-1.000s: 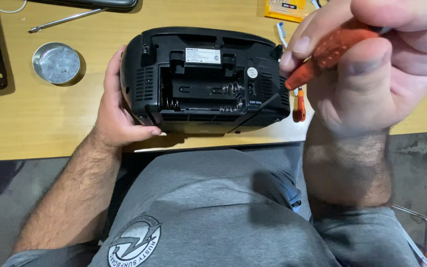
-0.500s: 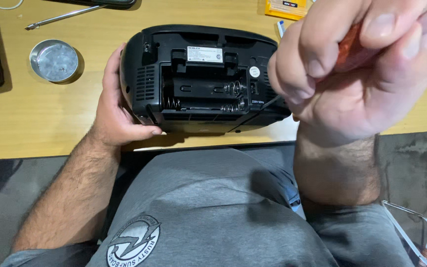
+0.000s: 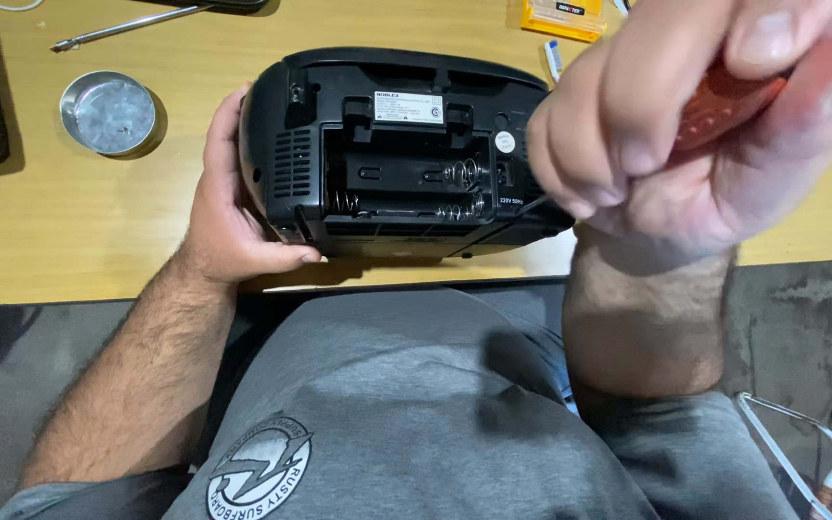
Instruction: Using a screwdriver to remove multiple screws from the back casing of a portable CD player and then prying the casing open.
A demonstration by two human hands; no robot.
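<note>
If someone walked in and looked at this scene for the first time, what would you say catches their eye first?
The right hand looms large at upper right, gripping a red-handled screwdriver whose thin shaft points down at the black radio. That radio lies back-up in the middle of the wooden table, its open battery compartment showing springs, with the left hand bracing its left end. A small round metal tin sits at upper left.

A light wooden desk (image 3: 69, 250) fills the upper part of the view, evenly lit, its near edge trimmed in black. Below that edge lies a grey mottled floor (image 3: 801, 318). A thin metal frame (image 3: 782, 448) stands at the lower right.
</note>
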